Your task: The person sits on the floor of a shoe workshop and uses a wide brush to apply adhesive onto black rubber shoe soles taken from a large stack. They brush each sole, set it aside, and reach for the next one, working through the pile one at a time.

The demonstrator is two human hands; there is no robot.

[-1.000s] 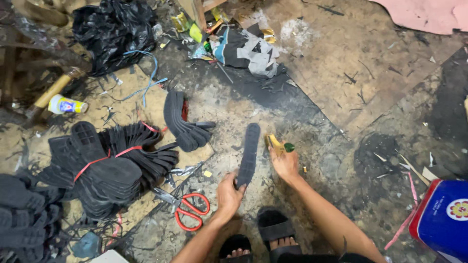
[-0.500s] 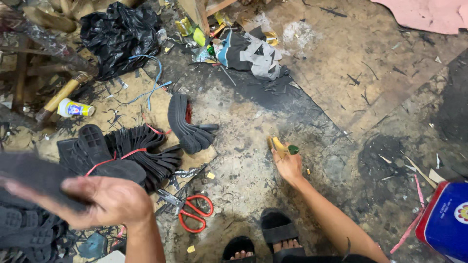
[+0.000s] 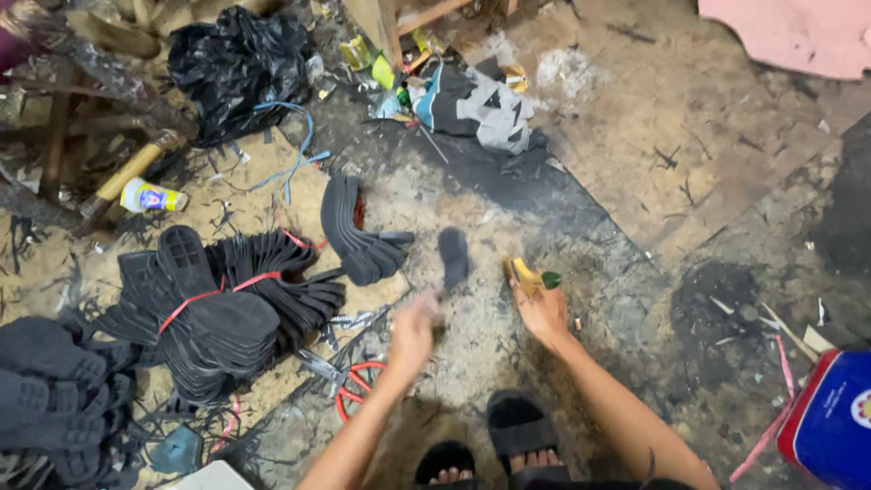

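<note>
The left hand (image 3: 413, 328) is blurred by motion, and it closes on the lower end of a dark rubber sole (image 3: 453, 258), a flat and long piece with a rounded tip that stands up above the rough grey floor (image 3: 635, 181). The fingers are hard to see, so the grip is probably a pinch, but I cannot say it exactly. The right hand (image 3: 542, 308) is a little apart from it, just to the right, and it clamps on a yellow tool (image 3: 524, 275) with a small green part at its side; its blade, if it has one, is too small to make out.

Left of the hands one curved stack of soles (image 3: 356, 231) lies on a piece of brown cardboard, with a thin red thing behind it. Further left there are two bundles of black soles (image 3: 218, 308), each tied with a red band, and their ribbed tread looks matte and dusty. A third heap of soles at the left edge is cut off by the frame. One pair of scissors with red handles (image 3: 356, 392) lies under the left forearm and is partly hidden. Two feet in black sandals (image 3: 517, 426) are at the bottom. A crumpled black plastic bag (image 3: 238, 62) lies at the top left, and a blue box (image 3: 830, 422) is cut off at the right.
</note>
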